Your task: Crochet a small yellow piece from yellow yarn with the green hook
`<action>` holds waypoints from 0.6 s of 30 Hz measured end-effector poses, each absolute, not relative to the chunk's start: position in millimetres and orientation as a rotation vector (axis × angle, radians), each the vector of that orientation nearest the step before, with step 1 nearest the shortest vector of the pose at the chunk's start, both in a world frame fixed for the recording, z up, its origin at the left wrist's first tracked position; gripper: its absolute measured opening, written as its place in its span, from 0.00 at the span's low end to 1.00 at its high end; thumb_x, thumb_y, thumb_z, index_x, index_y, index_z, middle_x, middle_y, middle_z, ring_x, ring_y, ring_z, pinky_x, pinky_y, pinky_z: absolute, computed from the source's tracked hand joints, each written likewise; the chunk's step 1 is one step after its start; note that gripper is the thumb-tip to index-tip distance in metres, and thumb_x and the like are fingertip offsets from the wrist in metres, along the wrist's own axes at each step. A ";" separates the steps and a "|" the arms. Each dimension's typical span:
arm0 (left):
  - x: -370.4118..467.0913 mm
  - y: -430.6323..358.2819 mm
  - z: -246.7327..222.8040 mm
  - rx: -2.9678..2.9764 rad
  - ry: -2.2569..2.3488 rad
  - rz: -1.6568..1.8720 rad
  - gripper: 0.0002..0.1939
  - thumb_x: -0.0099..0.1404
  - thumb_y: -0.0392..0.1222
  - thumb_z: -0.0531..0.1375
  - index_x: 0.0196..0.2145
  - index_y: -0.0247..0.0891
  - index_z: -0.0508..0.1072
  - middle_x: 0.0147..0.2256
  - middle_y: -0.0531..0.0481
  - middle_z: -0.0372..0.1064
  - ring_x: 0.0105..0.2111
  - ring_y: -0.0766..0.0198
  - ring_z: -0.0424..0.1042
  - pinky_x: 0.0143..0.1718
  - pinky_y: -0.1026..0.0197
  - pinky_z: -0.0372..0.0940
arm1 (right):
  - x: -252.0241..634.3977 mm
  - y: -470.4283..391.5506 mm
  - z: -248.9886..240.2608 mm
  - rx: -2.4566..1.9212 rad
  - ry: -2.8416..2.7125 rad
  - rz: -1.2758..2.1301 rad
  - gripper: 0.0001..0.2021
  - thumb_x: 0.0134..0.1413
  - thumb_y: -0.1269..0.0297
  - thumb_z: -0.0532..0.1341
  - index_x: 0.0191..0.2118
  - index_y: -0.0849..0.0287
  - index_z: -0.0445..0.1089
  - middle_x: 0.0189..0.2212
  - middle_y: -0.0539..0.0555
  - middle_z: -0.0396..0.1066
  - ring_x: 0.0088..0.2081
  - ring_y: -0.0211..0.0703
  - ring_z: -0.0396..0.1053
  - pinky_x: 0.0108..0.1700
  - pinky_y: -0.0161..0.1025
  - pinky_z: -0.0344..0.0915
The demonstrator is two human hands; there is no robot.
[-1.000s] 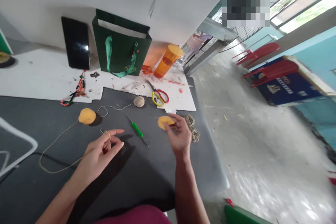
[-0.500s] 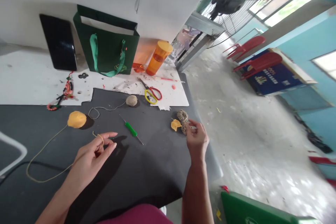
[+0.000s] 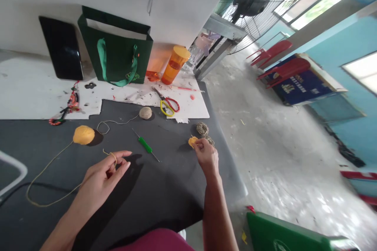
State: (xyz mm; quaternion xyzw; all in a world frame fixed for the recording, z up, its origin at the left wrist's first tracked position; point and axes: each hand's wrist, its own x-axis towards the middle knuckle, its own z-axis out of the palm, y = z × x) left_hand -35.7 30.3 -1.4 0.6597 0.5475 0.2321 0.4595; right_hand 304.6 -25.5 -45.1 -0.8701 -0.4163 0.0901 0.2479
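Pinching the yellow piece (image 3: 192, 141) near the tabletop's right edge, with the fingers of the right hand (image 3: 207, 158) closed on it, right beside two coils (image 3: 202, 128), one half hidden behind the knuckles. Holding the left hand (image 3: 101, 174) with thumb and forefinger parted, yarn (image 3: 43, 206) looped on the forefinger and trailing to the yellow ball (image 3: 84, 135). Lying between the hands: the hook (image 3: 145, 145). Farther back: a beige ball (image 3: 145, 113) and scissors (image 3: 168, 105). Standing behind, on a white board (image 3: 26, 94): phone (image 3: 61, 49), bag (image 3: 118, 51), orange bottle (image 3: 174, 64).
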 end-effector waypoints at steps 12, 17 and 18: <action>-37.4 28.8 -7.4 1.674 1.359 0.560 0.22 0.65 0.59 0.55 0.42 0.42 0.78 0.26 0.51 0.76 0.27 0.61 0.75 0.29 0.63 0.68 | 319.8 -28.4 -35.4 -2.117 -1.066 0.353 0.19 0.52 0.43 0.60 0.32 0.55 0.71 0.25 0.53 0.76 0.25 0.44 0.72 0.29 0.39 0.69; -38.3 28.2 -6.0 1.674 1.353 0.570 0.21 0.65 0.59 0.55 0.42 0.43 0.78 0.26 0.52 0.76 0.25 0.62 0.73 0.28 0.63 0.68 | 335.7 -23.0 -25.7 -2.143 -1.077 0.326 0.17 0.51 0.47 0.60 0.34 0.57 0.74 0.28 0.56 0.78 0.28 0.46 0.73 0.32 0.39 0.69; -38.3 28.3 -5.8 1.674 1.351 0.572 0.20 0.65 0.58 0.55 0.42 0.43 0.78 0.26 0.51 0.76 0.25 0.62 0.73 0.28 0.63 0.68 | 337.2 -21.5 -24.9 -2.153 -1.095 0.333 0.17 0.50 0.48 0.60 0.34 0.57 0.74 0.28 0.56 0.78 0.29 0.46 0.73 0.32 0.39 0.69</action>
